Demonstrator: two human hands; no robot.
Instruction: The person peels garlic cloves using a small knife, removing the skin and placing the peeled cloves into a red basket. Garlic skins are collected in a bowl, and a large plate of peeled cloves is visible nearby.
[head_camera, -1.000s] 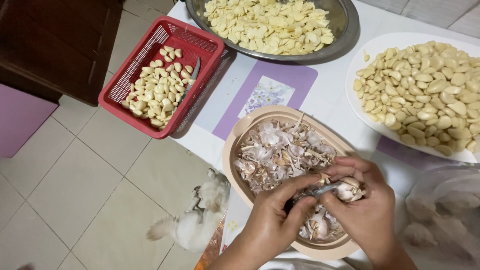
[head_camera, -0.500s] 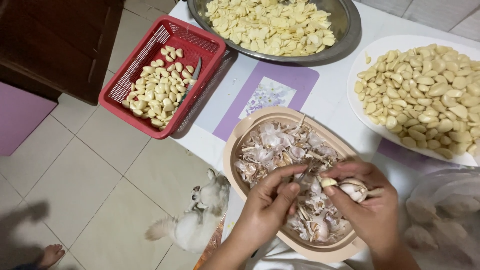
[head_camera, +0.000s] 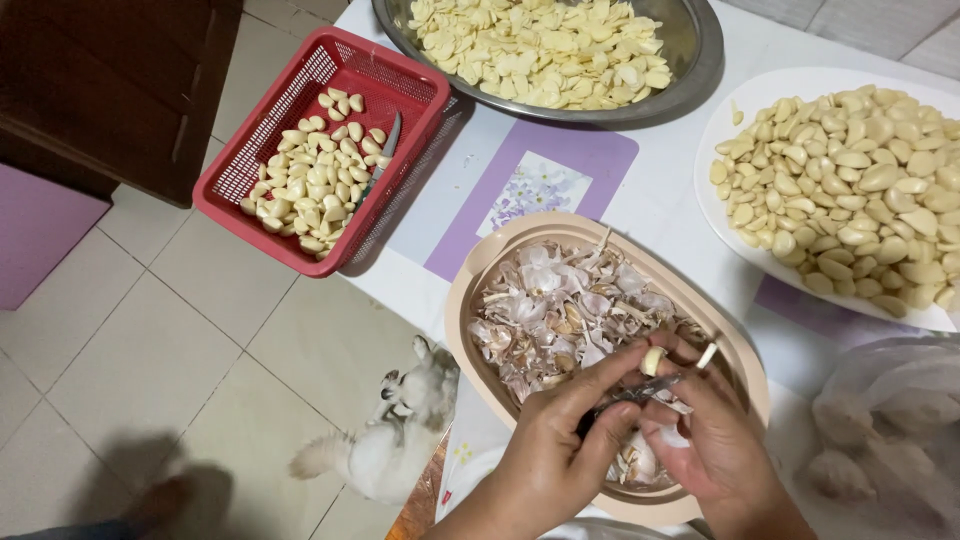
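Note:
My left hand (head_camera: 560, 455) grips a small dark-handled knife (head_camera: 635, 392), blade pointing right. My right hand (head_camera: 715, 450) pinches a pale garlic clove (head_camera: 653, 360) against the blade, and my left fingertips touch the clove too. Both hands hover over the near end of a beige oval bowl (head_camera: 470, 300) heaped with papery garlic skins (head_camera: 560, 315).
A red basket (head_camera: 262, 150) holds peeled cloves and a second knife (head_camera: 385, 150). Behind stand a metal bowl (head_camera: 700, 50) of cut garlic and a white plate (head_camera: 740, 110) of peeled cloves. A plastic bag (head_camera: 880, 440) of garlic sits right. A white cat (head_camera: 390, 445) stands on the floor.
My hands have drawn together and lifted the clove above the skins, the knife now laid against it. A person's foot and shadow have appeared at the floor's bottom left.

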